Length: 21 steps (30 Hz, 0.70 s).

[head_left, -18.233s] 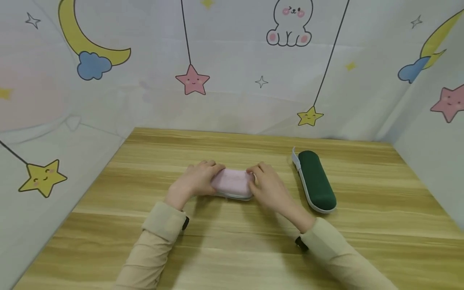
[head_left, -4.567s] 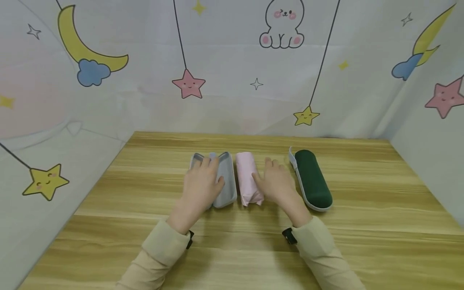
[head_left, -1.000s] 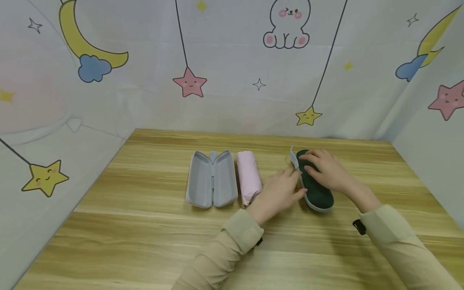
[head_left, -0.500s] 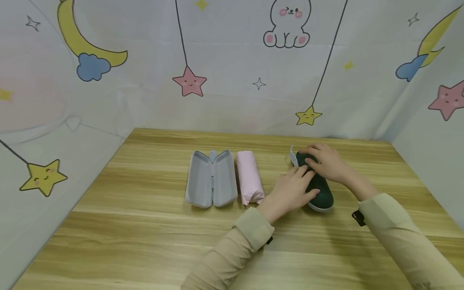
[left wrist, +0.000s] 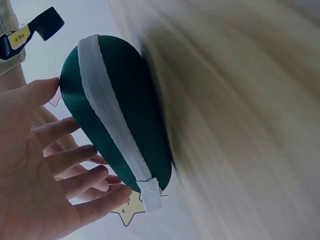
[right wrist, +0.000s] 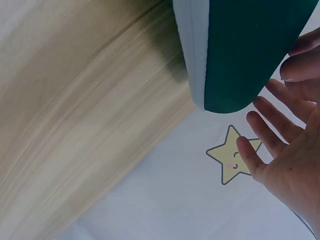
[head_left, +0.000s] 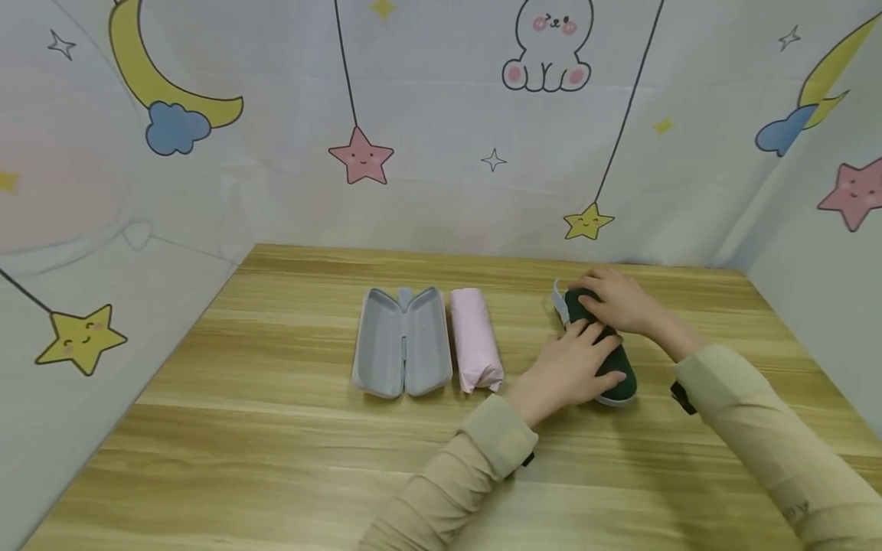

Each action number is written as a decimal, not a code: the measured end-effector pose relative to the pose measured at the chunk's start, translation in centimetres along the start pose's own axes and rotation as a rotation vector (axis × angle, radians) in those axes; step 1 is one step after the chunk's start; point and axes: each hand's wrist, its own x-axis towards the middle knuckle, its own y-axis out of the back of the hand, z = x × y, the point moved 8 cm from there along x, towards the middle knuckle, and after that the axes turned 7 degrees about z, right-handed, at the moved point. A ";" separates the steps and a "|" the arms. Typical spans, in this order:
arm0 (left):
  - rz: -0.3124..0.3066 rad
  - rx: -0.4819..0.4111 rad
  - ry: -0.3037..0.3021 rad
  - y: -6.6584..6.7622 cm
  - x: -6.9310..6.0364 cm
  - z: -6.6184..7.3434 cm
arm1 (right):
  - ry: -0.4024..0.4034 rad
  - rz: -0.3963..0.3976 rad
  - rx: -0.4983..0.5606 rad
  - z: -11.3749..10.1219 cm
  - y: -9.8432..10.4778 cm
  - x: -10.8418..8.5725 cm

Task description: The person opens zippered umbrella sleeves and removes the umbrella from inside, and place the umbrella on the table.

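Note:
A dark green zip case [head_left: 615,376] with a light grey zipper band and a pale pull tab [head_left: 560,302] lies on the right part of the table. My left hand [head_left: 568,367] rests its spread fingers on the case's top. In the left wrist view those fingers [left wrist: 70,157] touch the green side [left wrist: 135,85], and the zipper band [left wrist: 117,117] runs along it. My right hand [head_left: 620,302] lies over the far end of the case. The right wrist view shows the right hand's fingers [right wrist: 280,125] extended beside the green shell [right wrist: 245,55].
An opened grey case [head_left: 428,344], its two hollow halves side by side, lies left of centre on the wooden table [head_left: 276,459]. A pink wrapped bundle [head_left: 474,337] lies just right of it. Behind stands a white cloth [head_left: 427,207] printed with stars.
Since about a second ago, my left hand has moved right, from the green case's left edge onto its top. My right hand has shifted slightly toward the far end.

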 end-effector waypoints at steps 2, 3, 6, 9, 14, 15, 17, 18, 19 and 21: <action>-0.017 0.000 -0.005 -0.1 0.1 0.1 | 0.003 -0.010 -0.007 0.2 -0.1 0.2; -0.026 -0.002 -0.009 -0.1 0.1 0.2 | 0.003 -0.017 -0.009 0.2 -0.1 0.3; -0.050 0.005 -0.016 -0.3 0.3 0.3 | 0.004 -0.035 -0.020 0.5 -0.2 0.6; -0.068 0.019 -0.020 -0.5 0.3 0.4 | 0.007 -0.048 -0.029 0.6 -0.3 0.8; -0.090 0.037 -0.022 -0.6 0.4 0.4 | 0.004 -0.064 -0.040 0.7 -0.6 1.3; -0.092 0.038 -0.023 -0.6 0.4 0.5 | 0.001 -0.070 -0.040 0.8 -0.7 1.5; -0.091 0.038 -0.027 -0.6 0.4 0.5 | 0.005 -0.077 -0.039 0.8 -1.0 1.8; -0.090 0.039 -0.029 -0.6 0.4 0.5 | 0.009 -0.079 -0.039 0.8 -1.1 1.9; -0.088 0.039 -0.030 -0.6 0.4 0.5 | 0.011 -0.083 -0.039 0.8 -1.2 2.0; -0.086 0.040 -0.029 -0.6 0.4 0.5 | 0.014 -0.088 -0.030 0.9 -1.4 2.2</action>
